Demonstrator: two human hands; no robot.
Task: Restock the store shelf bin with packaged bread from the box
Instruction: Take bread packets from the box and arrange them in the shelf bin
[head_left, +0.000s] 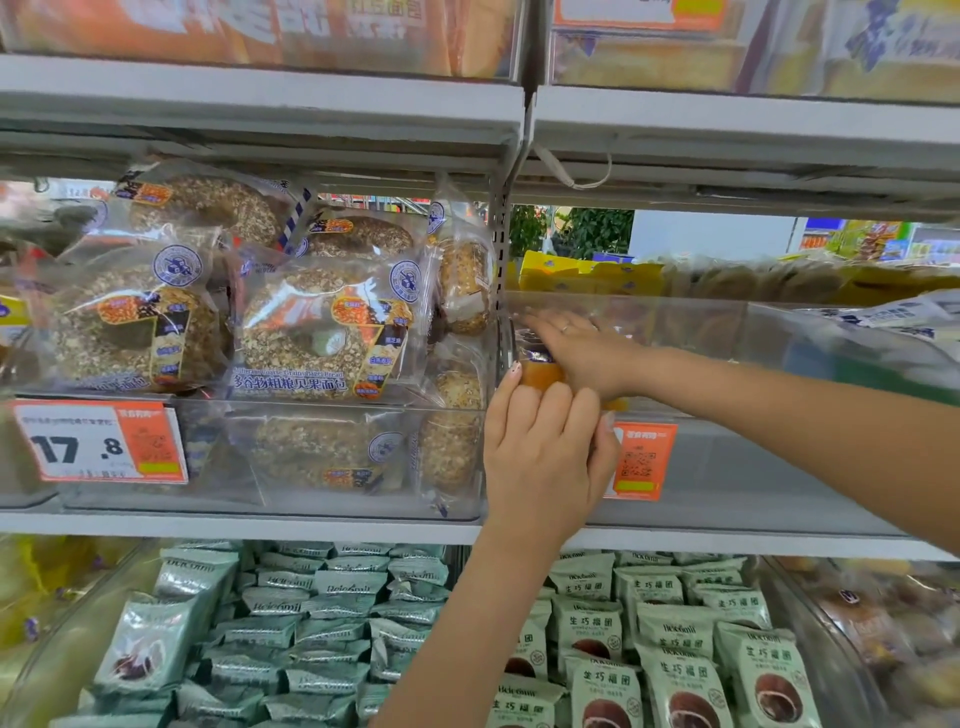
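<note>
Both hands meet at the left end of a clear plastic shelf bin (727, 322) on the middle shelf (311, 522). The right hand (582, 348) reaches over the bin's front wall, fingers lying fairly flat on top of a packaged bread (540, 371), an orange-brown loaf in clear wrap with a dark label. The left hand (540, 447) comes up from below, its fingers curled against the bin's front and touching the underside of the same package, beside an orange price tag (641, 460). To the left, bagel bread bags (322, 332) fill the neighbouring bin; below lie green snack packets (665, 623).
</note>
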